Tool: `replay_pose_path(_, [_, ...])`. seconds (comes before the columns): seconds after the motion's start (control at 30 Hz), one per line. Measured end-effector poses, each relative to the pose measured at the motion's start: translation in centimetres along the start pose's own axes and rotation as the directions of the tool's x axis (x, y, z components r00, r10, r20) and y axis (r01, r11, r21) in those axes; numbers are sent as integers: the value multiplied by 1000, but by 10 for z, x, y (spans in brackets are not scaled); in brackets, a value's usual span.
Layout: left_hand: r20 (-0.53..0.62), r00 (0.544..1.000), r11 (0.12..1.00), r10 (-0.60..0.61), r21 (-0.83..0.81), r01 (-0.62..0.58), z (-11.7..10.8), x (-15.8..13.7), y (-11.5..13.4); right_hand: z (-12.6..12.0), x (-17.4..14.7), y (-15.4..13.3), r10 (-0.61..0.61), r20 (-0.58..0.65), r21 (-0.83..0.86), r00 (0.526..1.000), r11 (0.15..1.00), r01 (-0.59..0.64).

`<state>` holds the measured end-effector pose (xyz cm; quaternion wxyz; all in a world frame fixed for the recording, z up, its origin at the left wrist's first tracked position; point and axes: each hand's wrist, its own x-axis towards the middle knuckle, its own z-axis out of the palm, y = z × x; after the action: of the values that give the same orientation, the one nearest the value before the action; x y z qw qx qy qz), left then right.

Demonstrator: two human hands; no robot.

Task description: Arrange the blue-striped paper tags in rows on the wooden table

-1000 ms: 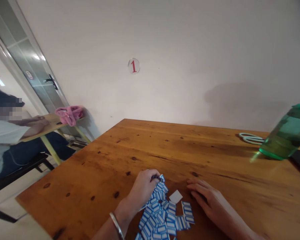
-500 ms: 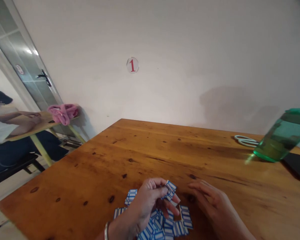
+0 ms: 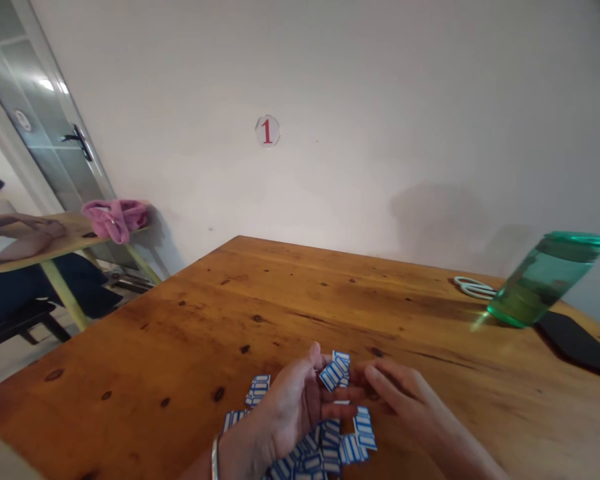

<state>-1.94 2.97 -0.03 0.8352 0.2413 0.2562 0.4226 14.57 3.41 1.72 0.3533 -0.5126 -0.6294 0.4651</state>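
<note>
My left hand (image 3: 300, 393) is turned palm up, its thumb raised. A few small label sticker sheets (image 3: 335, 371), white with blue borders, rest overlapping on its fingers. Close to those fingertips is my right hand (image 3: 405, 393), its thumb and fingers drawn together and curled inward. Whether anything sits between its fingertips is hidden. Beneath the left hand lies a loose pile of similar sheets (image 3: 330, 443), partly covered by the wrist and palm. One sheet (image 3: 257, 390) lies apart, left of the forearm.
On the wooden table (image 3: 280, 287), a green bottle (image 3: 545, 280) stands at right beside a white cable (image 3: 474, 288) and a flat black object (image 3: 575, 343). At left, a person's arm (image 3: 25, 240) rests on another table with a pink cloth (image 3: 116, 219).
My left thumb has lifted off the sheets, and the palm has opened upward. My right hand has moved left to the left fingertips, its fingers curling in. The view has shifted slightly.
</note>
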Motion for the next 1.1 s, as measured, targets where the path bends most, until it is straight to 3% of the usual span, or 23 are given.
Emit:
replay_pose_path(0.1, [30, 999, 1000, -22, 13, 21, 1, 0, -1, 16, 2, 4, 13, 10, 47, 1000, 999, -13])
replay_pose_path(0.27, [46, 999, 992, -6, 124, 0, 4, -3, -5, 25, 5, 16, -65, -97, -28, 993, 998, 63])
replay_pose_path(0.43, [41, 999, 953, -3, 304, -10, 9, -6, -6, 26, 1, 21, -65, -135, 141, 989, 986, 84])
replay_pose_path(0.53, [16, 999, 941, -42, 337, 34, 9, -5, -7, 23, -1, 26, -2, -150, 261, 989, 964, 41])
replay_pose_path(0.73, [-68, 998, 953, -2, 304, 22, 7, -5, -7, 7, -2, 32, 102, -226, 404, 969, 915, -2])
replay_pose_path(0.87, [-107, 994, 981, 38, 192, -17, 4, -4, -6, 4, -5, 28, 125, -228, 466, 966, 885, -5])
replay_pose_path(1.1, [-120, 993, 998, -12, 56, 19, 1, 0, -4, 9, -9, 26, 127, -191, 427, 973, 904, -35])
